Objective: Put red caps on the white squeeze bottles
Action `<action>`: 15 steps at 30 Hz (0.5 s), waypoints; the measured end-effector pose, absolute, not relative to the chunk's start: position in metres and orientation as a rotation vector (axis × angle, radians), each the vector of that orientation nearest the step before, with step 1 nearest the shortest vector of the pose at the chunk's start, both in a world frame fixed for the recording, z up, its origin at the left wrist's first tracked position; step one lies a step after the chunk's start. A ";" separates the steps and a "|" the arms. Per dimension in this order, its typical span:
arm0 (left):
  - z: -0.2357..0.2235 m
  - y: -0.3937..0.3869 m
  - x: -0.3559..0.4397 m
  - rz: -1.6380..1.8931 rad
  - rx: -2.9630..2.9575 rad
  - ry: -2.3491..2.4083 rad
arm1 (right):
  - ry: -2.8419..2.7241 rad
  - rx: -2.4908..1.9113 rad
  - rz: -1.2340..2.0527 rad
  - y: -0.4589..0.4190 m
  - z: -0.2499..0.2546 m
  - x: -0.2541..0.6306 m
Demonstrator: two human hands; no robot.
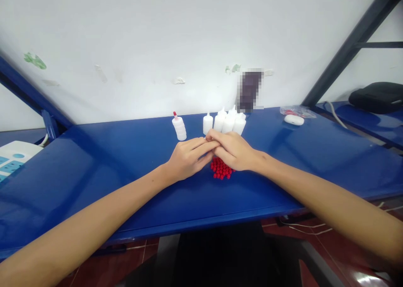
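At least six white bottles [219, 123], one red-tipped, are seen near the surface [126, 152]'s back edge. Anything gripped by the curled, touching hands [187, 157] is hidden.

no readable text, illegible blue markings [11, 167] on white flat-topped box [27, 147], left of glossy blue table [135, 152]

White wall [135, 35] at twelve o'clock; pixelated dark shape [250, 89] at two; small white rounded case [294, 119] at three, black bag [376, 98] farther out; white-and-blue object [23, 151] at nine.
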State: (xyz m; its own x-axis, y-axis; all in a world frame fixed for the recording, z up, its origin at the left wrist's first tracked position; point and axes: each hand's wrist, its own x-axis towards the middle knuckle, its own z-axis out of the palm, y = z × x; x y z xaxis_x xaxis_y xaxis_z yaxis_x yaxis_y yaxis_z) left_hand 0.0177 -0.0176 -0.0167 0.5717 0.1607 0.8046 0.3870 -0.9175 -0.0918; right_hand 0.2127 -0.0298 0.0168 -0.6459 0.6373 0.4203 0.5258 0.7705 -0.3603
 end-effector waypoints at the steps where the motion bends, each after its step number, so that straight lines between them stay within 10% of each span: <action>1: -0.017 -0.018 0.018 -1.257 -2.549 -0.469 | -2.425 -0.871 0.290 -0.030 0.017 0.213; 15: -0.014 -0.023 0.021 -1.353 -3.008 -0.765 | -2.291 -0.667 0.580 -0.028 0.015 0.211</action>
State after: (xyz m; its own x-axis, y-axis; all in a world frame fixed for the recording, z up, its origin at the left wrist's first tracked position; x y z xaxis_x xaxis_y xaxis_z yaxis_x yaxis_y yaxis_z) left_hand 0.0214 -0.0230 -0.0137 0.5849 0.4921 0.6448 0.2988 -0.8698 0.3927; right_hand 0.2114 -0.0280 0.0151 -0.6429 0.5993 0.4770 0.3000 0.7700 -0.5631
